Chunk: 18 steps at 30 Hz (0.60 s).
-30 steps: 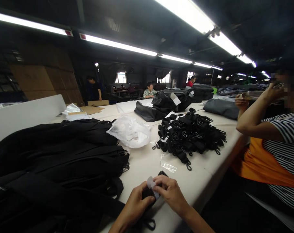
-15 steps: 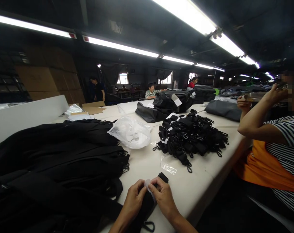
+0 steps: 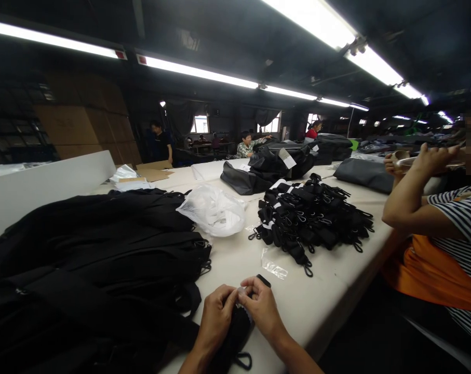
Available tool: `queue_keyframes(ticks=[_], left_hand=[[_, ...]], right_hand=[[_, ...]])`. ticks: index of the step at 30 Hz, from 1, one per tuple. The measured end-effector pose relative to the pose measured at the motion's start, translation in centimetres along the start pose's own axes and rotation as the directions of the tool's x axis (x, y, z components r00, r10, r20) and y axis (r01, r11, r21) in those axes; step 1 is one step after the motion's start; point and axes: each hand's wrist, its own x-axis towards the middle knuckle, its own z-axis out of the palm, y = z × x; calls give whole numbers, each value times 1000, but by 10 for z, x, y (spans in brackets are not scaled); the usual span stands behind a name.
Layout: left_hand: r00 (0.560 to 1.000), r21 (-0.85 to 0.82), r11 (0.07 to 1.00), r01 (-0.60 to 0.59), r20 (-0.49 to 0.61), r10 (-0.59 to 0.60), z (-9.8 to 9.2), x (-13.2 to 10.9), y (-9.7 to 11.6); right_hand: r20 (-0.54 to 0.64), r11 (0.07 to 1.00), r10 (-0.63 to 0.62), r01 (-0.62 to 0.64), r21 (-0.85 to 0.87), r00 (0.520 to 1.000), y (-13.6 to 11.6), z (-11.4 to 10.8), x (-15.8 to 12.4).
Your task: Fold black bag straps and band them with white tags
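My left hand (image 3: 216,314) and my right hand (image 3: 263,309) meet at the front of the table, fingertips pinched on a small translucent whitish strip (image 3: 241,292). The strip has a toothed edge and lies across a folded black strap (image 3: 237,332) beneath my hands. A black snap hook (image 3: 243,360) sticks out of the strap's near end, and a dark end piece (image 3: 264,281) shows beyond my right fingers. My fingers partly hide the strip. Ahead to the right is a pile of bundled black straps (image 3: 313,215) with hooks, several wrapped with white bands.
Black straps or fabric (image 3: 91,270) are heaped at the left. A white plastic bag (image 3: 214,210) and a clear plastic piece (image 3: 274,266) lie on the pale table (image 3: 324,296). Black bags (image 3: 266,166) stand farther back. A person in a striped shirt (image 3: 463,218) is close at the right.
The view has shifted slightly. My fingertips have drawn closer together over the strip, so less of it shows. The person at the right still holds a clear container up, arms slightly shifted.
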Motion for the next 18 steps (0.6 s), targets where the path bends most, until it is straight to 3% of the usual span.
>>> queue_keyframes(ticks=[8, 18], left_hand=[[998, 94, 995, -38, -55, 43, 0, -2, 0], [952, 373, 903, -213, -131, 278, 8, -5, -11]], right_hand=[[113, 1000, 8, -5, -25, 994, -4, -4, 8], [39, 969, -57, 65, -237, 998, -14, 5, 7]])
